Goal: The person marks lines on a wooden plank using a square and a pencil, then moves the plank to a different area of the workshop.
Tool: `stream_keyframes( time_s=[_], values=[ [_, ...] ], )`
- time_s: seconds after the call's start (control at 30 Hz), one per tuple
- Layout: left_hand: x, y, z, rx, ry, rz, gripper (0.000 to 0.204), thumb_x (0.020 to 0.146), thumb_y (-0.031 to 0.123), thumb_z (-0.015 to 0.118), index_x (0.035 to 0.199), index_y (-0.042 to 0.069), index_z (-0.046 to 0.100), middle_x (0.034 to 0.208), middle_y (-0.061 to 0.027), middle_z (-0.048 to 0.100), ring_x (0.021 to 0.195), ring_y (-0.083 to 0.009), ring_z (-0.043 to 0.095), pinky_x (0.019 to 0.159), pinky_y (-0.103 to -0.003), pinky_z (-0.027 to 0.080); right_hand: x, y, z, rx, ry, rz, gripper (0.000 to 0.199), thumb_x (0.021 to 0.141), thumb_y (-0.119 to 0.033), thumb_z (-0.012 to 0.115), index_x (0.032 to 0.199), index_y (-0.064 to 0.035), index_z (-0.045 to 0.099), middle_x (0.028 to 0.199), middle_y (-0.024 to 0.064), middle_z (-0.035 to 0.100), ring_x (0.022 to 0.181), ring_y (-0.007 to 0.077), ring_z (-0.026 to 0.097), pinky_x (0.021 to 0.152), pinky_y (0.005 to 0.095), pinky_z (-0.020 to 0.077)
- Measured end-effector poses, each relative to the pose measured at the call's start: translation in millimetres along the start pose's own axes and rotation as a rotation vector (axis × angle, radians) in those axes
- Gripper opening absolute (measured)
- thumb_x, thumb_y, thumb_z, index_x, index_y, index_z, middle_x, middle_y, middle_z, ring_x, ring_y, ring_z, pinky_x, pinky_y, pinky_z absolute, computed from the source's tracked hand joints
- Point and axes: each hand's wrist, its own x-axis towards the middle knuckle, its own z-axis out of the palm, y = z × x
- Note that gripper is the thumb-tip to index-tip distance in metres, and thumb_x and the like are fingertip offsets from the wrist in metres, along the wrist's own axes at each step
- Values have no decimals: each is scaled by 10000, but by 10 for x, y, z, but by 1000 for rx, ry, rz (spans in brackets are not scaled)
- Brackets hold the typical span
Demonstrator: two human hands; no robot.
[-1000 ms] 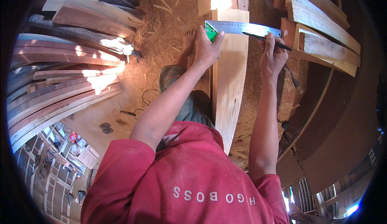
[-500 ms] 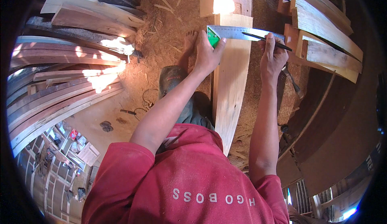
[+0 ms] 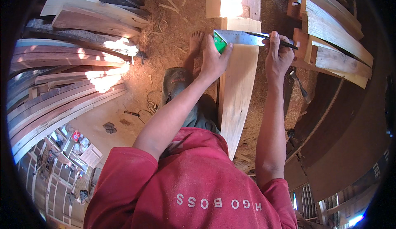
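Observation:
A try square with a green stock and a steel blade (image 3: 243, 38) lies across a pale wooden board (image 3: 240, 80). My left hand (image 3: 216, 60) grips its green stock at the board's left edge, thumb on the near side. In my right hand (image 3: 279, 55) is a dark, slim pencil (image 3: 258, 34), pinched between thumb and fingers. Its tip points left and rests at or just over the blade; I cannot tell whether it touches the wood. The blade's right end passes behind my right fingers.
Stacked boards (image 3: 70, 55) fill the left side, and more planks (image 3: 334, 35) lie at the right. A chisel-like tool (image 3: 300, 86) lies right of my right forearm. Wood shavings (image 3: 173, 6) cover the floor. A cord (image 3: 150, 107) lies near my left knee. My bare foot (image 3: 196, 41) stands beside the board.
The whole view has shifted slightly, so the board and square sit a little lower. The pencil tip has moved slightly left along the blade, and both hands keep their hold.

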Motion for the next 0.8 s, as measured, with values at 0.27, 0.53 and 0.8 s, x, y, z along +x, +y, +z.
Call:
stream_keyframes(
  time_s=[0.27,0.53,0.8],
  values=[
    [-12,87,-32,-125,-50,-122,420,943,184,692,1230,-20,463,1134,-188,520,1090,-289,547,949,-428,446,78,-96,143,-109,-118,-21,329,1033,-304,628,966,15,667,782,80,707,725,119,634,684,277,499],
    [-10,82,-17,-102,-42,-107,391,948,183,695,1210,-11,479,1114,-181,508,1053,-286,540,910,-426,446,141,-139,319,-150,-228,-89,312,1027,-291,630,965,9,690,765,97,711,721,149,662,677,315,522],
    [-14,104,-8,-89,-26,-108,405,936,178,705,1213,-11,478,1115,-177,513,1056,-286,538,918,-422,443,187,-137,297,-293,-273,-133,315,1043,-294,621,938,-2,675,734,49,691,706,90,623,678,260,496]
  ],
)
